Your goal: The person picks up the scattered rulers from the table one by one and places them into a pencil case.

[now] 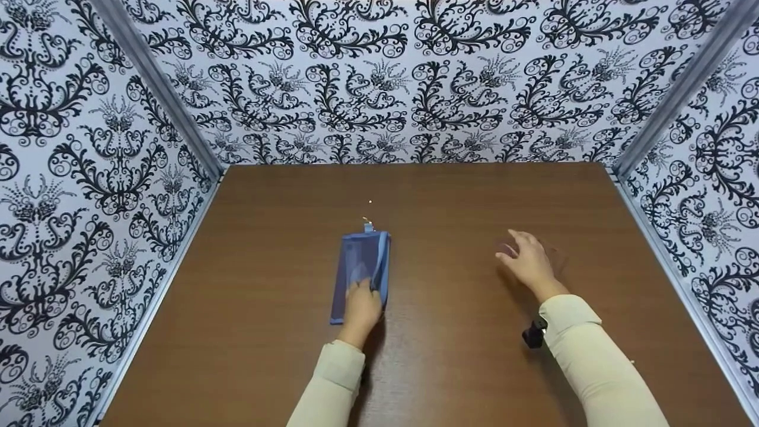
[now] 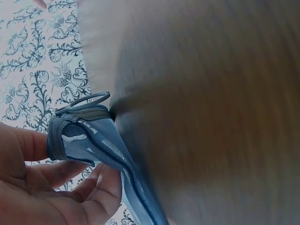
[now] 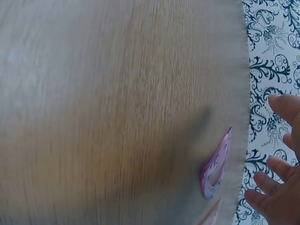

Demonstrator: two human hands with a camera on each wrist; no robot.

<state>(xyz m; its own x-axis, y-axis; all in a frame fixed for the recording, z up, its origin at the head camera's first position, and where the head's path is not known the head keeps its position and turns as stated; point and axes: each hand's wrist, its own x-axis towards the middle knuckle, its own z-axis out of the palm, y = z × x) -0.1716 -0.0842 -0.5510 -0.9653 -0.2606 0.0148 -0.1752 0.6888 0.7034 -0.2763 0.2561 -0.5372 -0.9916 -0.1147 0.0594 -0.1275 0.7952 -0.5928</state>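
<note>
A blue zip pouch (image 1: 362, 255) with see-through sides lies on the table, left of the middle. My left hand (image 1: 363, 305) grips its near end; in the left wrist view, the thumb and fingers pinch the pouch (image 2: 105, 136) around its zipped edge. To the right, my right hand (image 1: 528, 261) hovers with fingers apart and nothing held. Beneath and beside it lies a clear pink protractor (image 3: 216, 166), partly covered by the hand in the head view. A second clear pinkish piece (image 3: 212, 214) is cut off by the frame edge, so its kind cannot be told.
The brown wooden table (image 1: 439, 207) is bounded by black-and-white patterned walls (image 1: 385, 89) at the back and both sides. Grey metal strips (image 1: 166, 95) run along the corners. A small black camera (image 1: 533, 335) hangs at the right wrist.
</note>
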